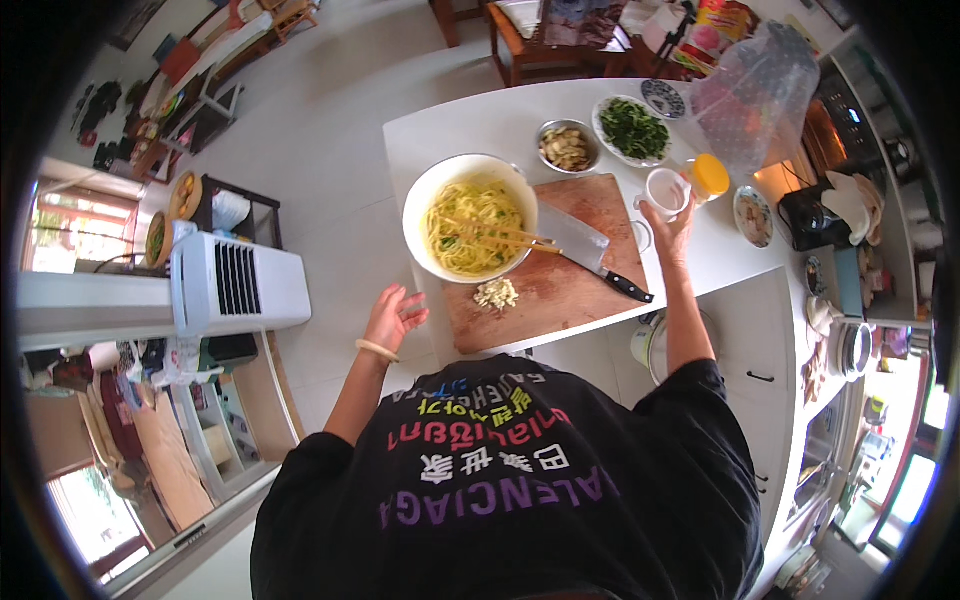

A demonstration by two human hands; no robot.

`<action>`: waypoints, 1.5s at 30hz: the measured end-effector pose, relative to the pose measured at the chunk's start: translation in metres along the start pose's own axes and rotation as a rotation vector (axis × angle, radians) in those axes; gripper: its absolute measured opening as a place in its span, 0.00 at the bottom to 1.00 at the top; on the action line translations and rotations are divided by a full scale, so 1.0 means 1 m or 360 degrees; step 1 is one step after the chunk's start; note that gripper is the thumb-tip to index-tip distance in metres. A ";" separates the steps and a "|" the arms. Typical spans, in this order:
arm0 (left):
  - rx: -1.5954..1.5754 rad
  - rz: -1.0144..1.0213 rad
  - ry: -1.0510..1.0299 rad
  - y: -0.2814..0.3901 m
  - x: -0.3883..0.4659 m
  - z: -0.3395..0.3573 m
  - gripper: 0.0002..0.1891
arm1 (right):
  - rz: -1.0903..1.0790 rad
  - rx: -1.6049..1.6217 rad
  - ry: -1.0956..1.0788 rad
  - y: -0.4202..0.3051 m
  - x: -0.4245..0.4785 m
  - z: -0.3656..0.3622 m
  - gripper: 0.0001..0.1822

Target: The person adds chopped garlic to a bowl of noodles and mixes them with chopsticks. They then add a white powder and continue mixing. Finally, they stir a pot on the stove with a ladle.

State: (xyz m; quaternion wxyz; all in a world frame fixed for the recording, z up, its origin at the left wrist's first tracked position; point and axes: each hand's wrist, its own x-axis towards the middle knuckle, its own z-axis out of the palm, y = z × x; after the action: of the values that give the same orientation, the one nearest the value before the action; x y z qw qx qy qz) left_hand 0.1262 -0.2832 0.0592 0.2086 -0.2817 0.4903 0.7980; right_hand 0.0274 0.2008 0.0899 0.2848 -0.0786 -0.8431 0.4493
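Note:
My right hand grips a small translucent plastic container with its open top facing up. Just behind it is a jar with a yellow lid; whether my fingers touch it I cannot tell. My left hand, fingers apart, hangs empty by the counter's left edge. In front of me, a white bowl holds yellow noodle-like strands with green bits. Wooden chopsticks rest in it. Beside the bowl, a cleaver lies on a wooden cutting board, near a heap of chopped garlic.
Beyond the board are a metal bowl of sliced pieces, a plate of chopped greens and a plastic bag. A patterned dish sits at right. The cleaver's black handle points toward the counter's front edge.

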 end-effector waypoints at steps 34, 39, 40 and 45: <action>0.0269 0.0324 0.0059 0.003 0.011 -0.009 0.26 | -0.1066 -0.0721 -0.0719 -0.175 -0.001 0.076 0.40; 0.0232 0.0268 0.0081 -0.003 0.005 -0.015 0.26 | -0.0915 -0.0813 -0.0847 -0.148 -0.018 0.081 0.40; 0.0224 0.0253 0.0101 -0.007 0.002 -0.016 0.26 | -0.0935 -0.0761 -0.0811 -0.153 -0.014 0.083 0.40; 0.0172 0.0267 0.0101 0.001 0.007 -0.017 0.30 | -0.1036 -0.0737 -0.0826 -0.168 -0.010 0.088 0.41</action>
State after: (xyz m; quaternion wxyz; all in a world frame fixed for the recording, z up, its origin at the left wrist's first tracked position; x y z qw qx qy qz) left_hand 0.1250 -0.2984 0.0489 0.1404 -0.2530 0.5609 0.7757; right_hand 0.0078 0.0362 0.1828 0.1659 0.2431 -0.9451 0.1419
